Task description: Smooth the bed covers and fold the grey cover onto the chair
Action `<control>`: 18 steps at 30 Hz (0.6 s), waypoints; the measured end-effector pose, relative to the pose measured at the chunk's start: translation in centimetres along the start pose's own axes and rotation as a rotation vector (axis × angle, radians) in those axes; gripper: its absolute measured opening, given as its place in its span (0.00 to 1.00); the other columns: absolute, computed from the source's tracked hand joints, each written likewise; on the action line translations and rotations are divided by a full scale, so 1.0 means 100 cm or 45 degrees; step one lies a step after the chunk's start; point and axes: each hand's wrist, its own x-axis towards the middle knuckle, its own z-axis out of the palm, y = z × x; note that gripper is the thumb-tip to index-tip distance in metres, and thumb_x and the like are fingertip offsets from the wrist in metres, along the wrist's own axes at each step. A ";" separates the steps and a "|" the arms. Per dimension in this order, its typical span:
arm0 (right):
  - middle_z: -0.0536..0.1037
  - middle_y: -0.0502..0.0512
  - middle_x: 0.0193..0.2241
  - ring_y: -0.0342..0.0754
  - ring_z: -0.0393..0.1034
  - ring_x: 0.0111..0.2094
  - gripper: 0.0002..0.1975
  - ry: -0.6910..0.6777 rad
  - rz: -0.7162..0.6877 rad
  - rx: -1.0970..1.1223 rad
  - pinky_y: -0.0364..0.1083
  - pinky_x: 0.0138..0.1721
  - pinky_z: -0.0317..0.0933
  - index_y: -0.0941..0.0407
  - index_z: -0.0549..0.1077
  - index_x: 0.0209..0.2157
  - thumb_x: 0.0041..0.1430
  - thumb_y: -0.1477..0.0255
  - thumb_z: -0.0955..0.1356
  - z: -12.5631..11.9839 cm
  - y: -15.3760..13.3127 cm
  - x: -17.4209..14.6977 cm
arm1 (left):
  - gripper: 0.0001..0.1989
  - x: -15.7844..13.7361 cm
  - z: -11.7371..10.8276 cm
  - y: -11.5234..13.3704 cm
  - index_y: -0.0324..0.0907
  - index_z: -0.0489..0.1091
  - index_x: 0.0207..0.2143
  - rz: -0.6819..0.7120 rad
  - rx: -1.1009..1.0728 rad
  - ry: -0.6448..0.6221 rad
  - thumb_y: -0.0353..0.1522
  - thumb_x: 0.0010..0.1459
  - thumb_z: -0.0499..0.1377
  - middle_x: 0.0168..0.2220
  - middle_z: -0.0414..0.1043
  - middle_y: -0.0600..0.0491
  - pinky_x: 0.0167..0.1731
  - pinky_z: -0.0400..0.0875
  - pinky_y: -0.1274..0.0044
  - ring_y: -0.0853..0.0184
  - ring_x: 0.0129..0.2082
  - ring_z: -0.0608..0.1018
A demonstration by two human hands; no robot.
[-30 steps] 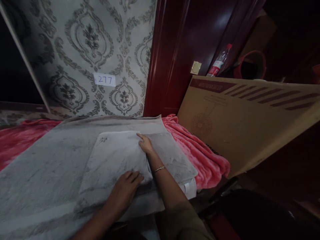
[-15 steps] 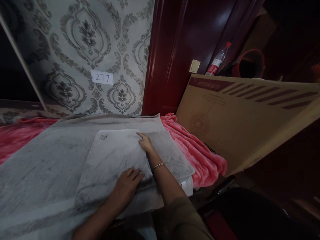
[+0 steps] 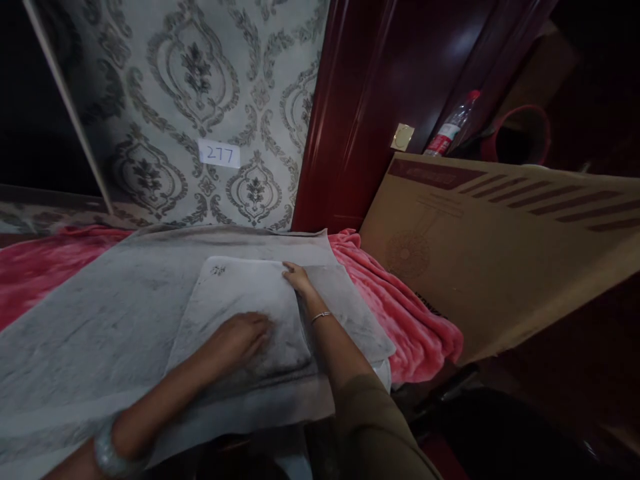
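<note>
A pale grey folded cloth (image 3: 235, 290) with a small dark leaf-like mark in its far left corner lies on a larger grey plush cloth (image 3: 110, 320). My left hand (image 3: 245, 335) rests on the folded cloth's middle, slightly blurred, its fingers laid out toward the right. At the far right corner of the folded cloth is my right hand (image 3: 299, 277). Its fingers touch the edge there, partly stretched out; no clear grip shows. Right of that edge, a flat grey section (image 3: 340, 307) continues under my right forearm.
Pink plush fabric (image 3: 400, 307) shows on both sides under the grey cloth. At the right leans a big cardboard box (image 3: 480, 267), with a red-capped bottle (image 3: 450, 130) behind it. A patterned wall with a paper label (image 3: 219, 153) and a dark red door (image 3: 370, 100) stand behind.
My left hand has slid a little up and forward over the folded cloth, and more of its forearm shows. My right hand stays at the corner, its index finger less extended. The view has shifted slightly.
</note>
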 end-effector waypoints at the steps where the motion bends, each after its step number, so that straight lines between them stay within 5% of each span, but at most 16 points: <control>1: 0.79 0.54 0.51 0.46 0.74 0.50 0.24 0.005 0.029 -0.015 0.44 0.53 0.65 0.56 0.74 0.56 0.56 0.75 0.66 0.000 -0.002 0.005 | 0.20 0.004 -0.008 -0.009 0.43 0.71 0.55 -0.066 0.038 -0.056 0.35 0.65 0.49 0.56 0.73 0.44 0.55 0.68 0.67 0.58 0.55 0.75; 4: 0.80 0.58 0.49 0.50 0.74 0.50 0.20 0.037 0.116 -0.093 0.45 0.51 0.65 0.58 0.76 0.52 0.57 0.72 0.68 0.002 -0.011 0.020 | 0.29 0.014 -0.015 -0.033 0.43 0.61 0.65 -0.212 0.154 -0.273 0.42 0.64 0.53 0.69 0.53 0.39 0.65 0.53 0.55 0.48 0.68 0.58; 7: 0.79 0.62 0.51 0.53 0.73 0.52 0.21 0.108 0.176 -0.192 0.46 0.52 0.64 0.59 0.76 0.52 0.56 0.72 0.69 0.011 -0.019 0.025 | 0.36 0.013 0.004 -0.048 0.48 0.54 0.68 -0.230 0.209 -0.353 0.50 0.62 0.53 0.72 0.42 0.43 0.66 0.43 0.47 0.46 0.71 0.46; 12: 0.76 0.59 0.53 0.50 0.71 0.54 0.24 0.272 0.156 -0.341 0.45 0.53 0.61 0.53 0.67 0.60 0.63 0.76 0.62 0.033 -0.018 0.007 | 0.35 -0.004 0.043 -0.059 0.54 0.51 0.69 -0.130 0.236 -0.108 0.52 0.62 0.50 0.72 0.41 0.48 0.65 0.44 0.44 0.45 0.71 0.45; 18: 0.77 0.61 0.49 0.52 0.72 0.50 0.24 0.312 0.189 -0.499 0.47 0.50 0.62 0.52 0.69 0.59 0.65 0.78 0.57 0.041 -0.014 -0.003 | 0.33 -0.011 0.050 -0.066 0.55 0.52 0.68 -0.041 0.250 0.000 0.52 0.63 0.50 0.72 0.45 0.48 0.63 0.48 0.44 0.45 0.71 0.49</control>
